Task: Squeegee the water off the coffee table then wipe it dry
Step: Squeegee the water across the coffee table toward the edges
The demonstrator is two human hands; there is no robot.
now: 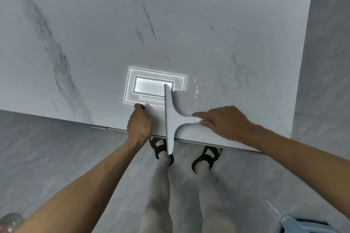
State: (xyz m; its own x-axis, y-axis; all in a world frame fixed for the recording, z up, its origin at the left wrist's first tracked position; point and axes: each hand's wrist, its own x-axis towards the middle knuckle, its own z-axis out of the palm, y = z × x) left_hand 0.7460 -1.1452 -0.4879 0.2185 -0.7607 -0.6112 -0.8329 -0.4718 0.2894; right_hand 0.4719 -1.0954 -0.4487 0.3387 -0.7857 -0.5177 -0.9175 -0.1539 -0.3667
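Observation:
The white marble coffee table (106, 24) fills the upper view. A white T-shaped squeegee (170, 119) lies on it near the front edge, with its blade running away from me and its near end overhanging the edge. My right hand (225, 122) grips the squeegee's handle, index finger along the top and thumb beneath. Water droplets (197, 91) are scattered just right of the blade. My left hand (139, 123) rests on the table left of the blade, fingers curled round a small white piece, seemingly a cloth (148, 105), mostly hidden in the hand.
A bright ceiling-light reflection (151, 87) shines on the tabletop at the blade's far end. The table's rounded right edge (307, 43) borders grey floor. My feet in black sandals (207, 157) stand under the front edge. A blue object (295, 223) sits bottom right, a clear bottle (9, 220) bottom left.

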